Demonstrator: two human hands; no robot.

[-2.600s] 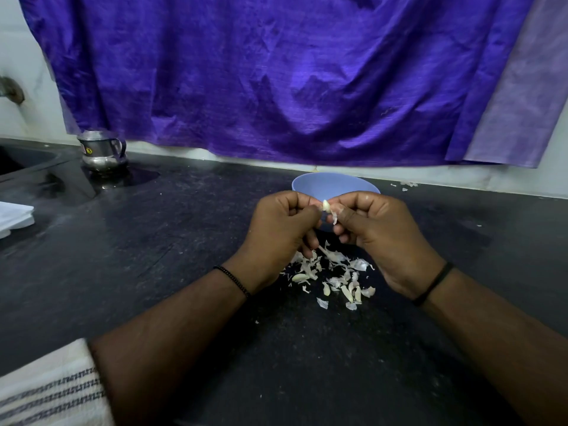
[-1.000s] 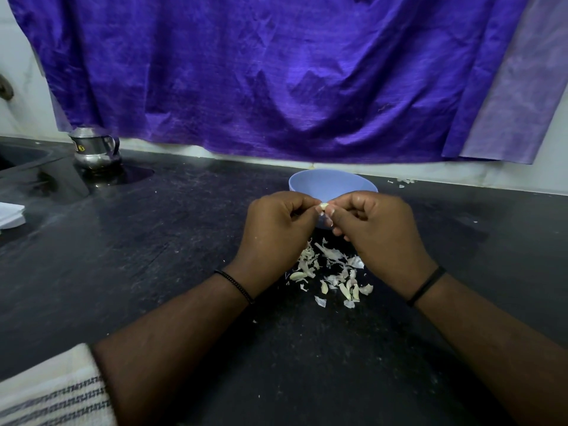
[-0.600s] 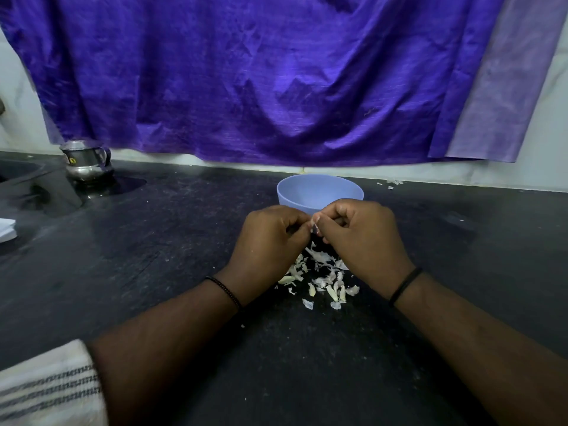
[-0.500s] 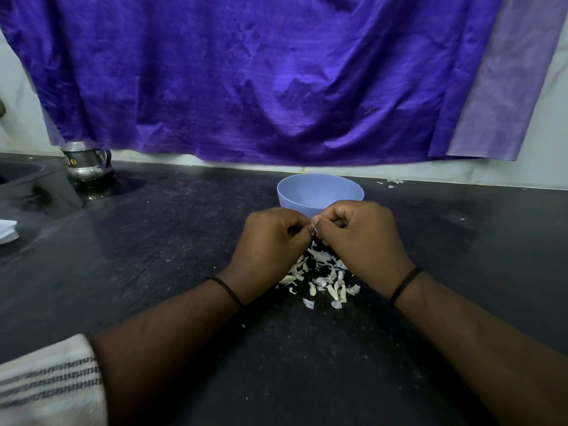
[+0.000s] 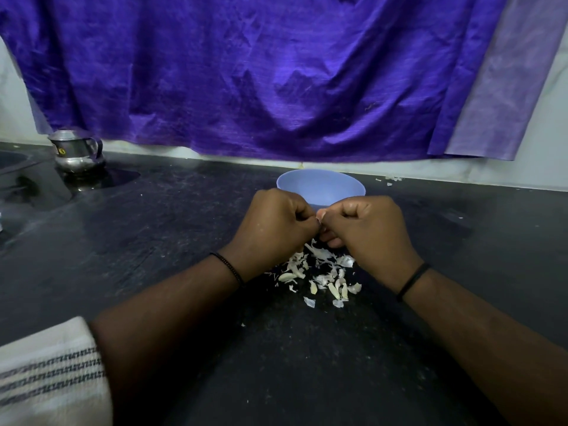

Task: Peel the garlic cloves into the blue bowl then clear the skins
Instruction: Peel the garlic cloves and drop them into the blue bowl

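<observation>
- L hand & R hand both curled tight, fingertips meeting over the bench, just this side of the bowl.
- Each grip pinches the same clove; only a pale speck shows between the thumbs, so can't tell how much skin is left on it.
- Skins lie heaped on bench right under the hands.
- Step, I'd say: stripping this clove. Do it well: hold w/ one hand, pick at the skin edge w/ the other thumbnail, pull along the clove, not across.
- Let skin drop on the heap, not in bowl.
- Once bare, reach fwd & drop clove in bowl.
- Risk: small clove slips; keep pinch firm, hands low.
</observation>
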